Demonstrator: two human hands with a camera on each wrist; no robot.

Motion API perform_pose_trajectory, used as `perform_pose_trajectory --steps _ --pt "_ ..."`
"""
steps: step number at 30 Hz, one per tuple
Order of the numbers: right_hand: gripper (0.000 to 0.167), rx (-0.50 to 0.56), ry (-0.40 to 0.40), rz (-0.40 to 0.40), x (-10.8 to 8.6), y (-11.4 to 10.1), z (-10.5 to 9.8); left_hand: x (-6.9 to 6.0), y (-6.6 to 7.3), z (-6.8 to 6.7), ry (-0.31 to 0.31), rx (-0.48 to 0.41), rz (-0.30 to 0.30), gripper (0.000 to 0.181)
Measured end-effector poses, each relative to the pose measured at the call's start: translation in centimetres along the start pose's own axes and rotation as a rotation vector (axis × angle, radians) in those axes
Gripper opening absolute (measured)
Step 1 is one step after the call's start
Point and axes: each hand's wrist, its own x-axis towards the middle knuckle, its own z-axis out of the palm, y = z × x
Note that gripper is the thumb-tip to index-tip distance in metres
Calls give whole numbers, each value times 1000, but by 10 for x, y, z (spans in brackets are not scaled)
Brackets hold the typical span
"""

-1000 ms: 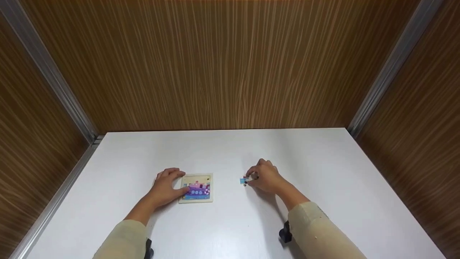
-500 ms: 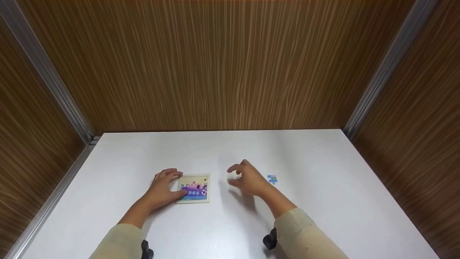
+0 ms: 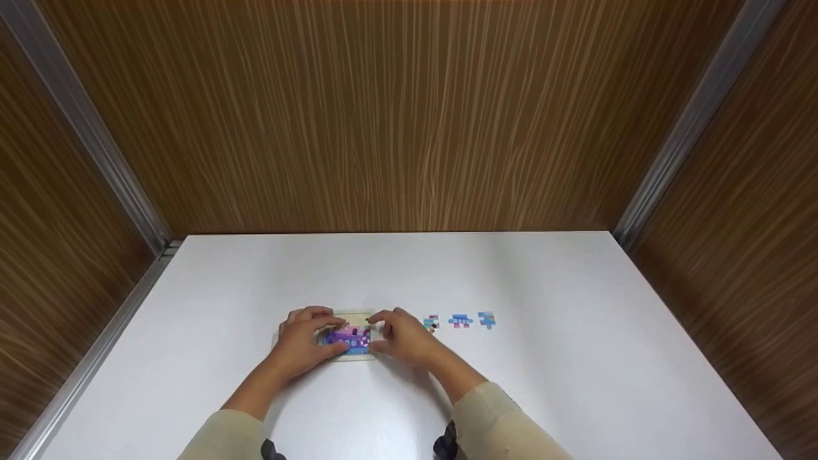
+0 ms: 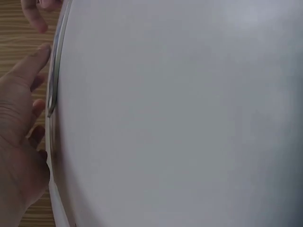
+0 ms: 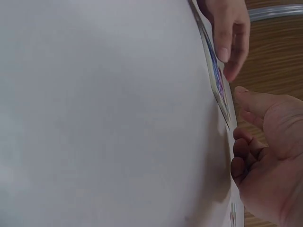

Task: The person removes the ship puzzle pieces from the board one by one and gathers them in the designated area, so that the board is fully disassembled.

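A small framed jigsaw puzzle (image 3: 353, 359) with a pink and purple ship picture lies on the white table. My left hand (image 3: 303, 338) covers its left side, thumb and fingertips over the picture and spread apart. At the puzzle's right edge is my right hand (image 3: 404, 335), its thumb and index finger apart, with no piece visible between them. The right wrist view shows the left hand (image 5: 229, 33) over the puzzle (image 5: 215, 71), and the right hand (image 5: 274, 142) with its other fingers loosely curled. Exact fingertip contact is hard to tell.
To the right of the right hand lie three loose jigsaw pieces in a row: a multicoloured piece (image 3: 432, 321), a blue and pink piece (image 3: 460, 321) and a light blue piece (image 3: 487, 319). Wood-grain panels (image 3: 409, 115) enclose the table (image 3: 409, 268).
My right hand has moved left from the loose pieces to the puzzle's right edge, uncovering the pieces. My left hand has shifted slightly right, further over the picture.
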Motion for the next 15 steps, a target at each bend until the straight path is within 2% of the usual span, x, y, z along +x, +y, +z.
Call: perform_pose_trajectory --steps 8,15 --pt "49 -15 28 20 6 -1 10 2 6 5 35 83 19 44" --pt "50 -39 51 6 7 0 14 3 12 6 36 79 12 42"
